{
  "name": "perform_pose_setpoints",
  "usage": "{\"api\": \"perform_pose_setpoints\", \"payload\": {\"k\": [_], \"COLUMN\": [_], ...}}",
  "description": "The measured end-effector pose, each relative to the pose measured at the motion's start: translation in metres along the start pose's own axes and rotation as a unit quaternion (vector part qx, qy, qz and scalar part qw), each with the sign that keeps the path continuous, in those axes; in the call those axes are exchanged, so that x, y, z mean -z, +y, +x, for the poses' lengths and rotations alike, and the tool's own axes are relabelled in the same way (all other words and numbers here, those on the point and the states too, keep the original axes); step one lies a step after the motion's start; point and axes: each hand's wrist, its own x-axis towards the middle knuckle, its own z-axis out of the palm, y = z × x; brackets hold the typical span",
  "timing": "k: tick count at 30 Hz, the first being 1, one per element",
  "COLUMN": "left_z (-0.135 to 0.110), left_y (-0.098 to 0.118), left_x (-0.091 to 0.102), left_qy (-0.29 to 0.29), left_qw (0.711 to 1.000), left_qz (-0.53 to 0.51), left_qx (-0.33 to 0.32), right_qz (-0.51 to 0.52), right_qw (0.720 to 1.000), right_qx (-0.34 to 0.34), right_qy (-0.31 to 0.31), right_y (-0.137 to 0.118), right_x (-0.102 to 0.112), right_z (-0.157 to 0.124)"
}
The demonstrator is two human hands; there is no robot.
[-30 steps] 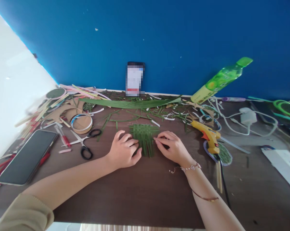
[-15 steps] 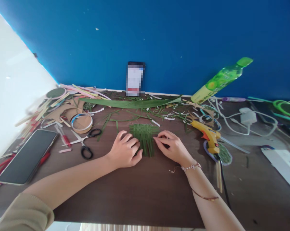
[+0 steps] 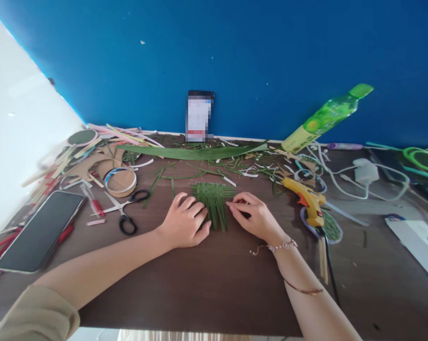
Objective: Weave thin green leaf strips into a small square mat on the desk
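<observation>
A small mat woven from green leaf strips (image 3: pixel 210 193) lies flat on the brown table, its loose strip ends fanning out towards me. My left hand (image 3: pixel 185 222) rests palm down at the mat's left side, fingers bent and apart, fingertips against its edge and some strips. At the right edge, my right hand (image 3: pixel 251 215) has thumb and forefinger pinched together by the strips. They seem to grip a leaf strip, though the fingers largely cover it.
Black-handled scissors (image 3: pixel 124 210), a tape roll (image 3: pixel 120 182) and a phone (image 3: pixel 43 232) lie left. Behind the mat are a long leaf (image 3: pixel 199 152) and scraps, with another phone (image 3: pixel 198 116) upright. Right are a yellow glue gun (image 3: pixel 308 201), a leaning bottle (image 3: pixel 323 118) and a charger (image 3: pixel 366 171).
</observation>
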Motion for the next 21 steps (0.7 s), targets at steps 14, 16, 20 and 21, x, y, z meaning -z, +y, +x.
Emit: {"api": "perform_pose_setpoints", "payload": {"k": [14,16,20,21], "left_z": [0.0011,0.0010,0.0011,0.0011], "left_y": [0.0016,0.0015,0.0011,0.0010], "left_x": [0.0028,0.0028,0.0028,0.0026], "left_qy": [-0.029,-0.029,-0.031,-0.030], "left_qw": [0.999,0.999,0.999,0.999], "left_qz": [0.025,0.030,0.031,0.030], "left_qx": [-0.009,-0.010,-0.013,-0.013], "right_qz": [0.005,0.009,0.019,0.020], "right_qw": [1.000,1.000,1.000,1.000], "right_qx": [-0.003,-0.003,-0.008,-0.009], "right_qy": [-0.003,-0.003,-0.004,-0.005], "right_y": [0.0030,0.0034,0.0035,0.0035], "right_x": [0.0008,0.0014,0.0022,0.0022], "right_z": [0.0001,0.0001,0.0002,0.0002]}}
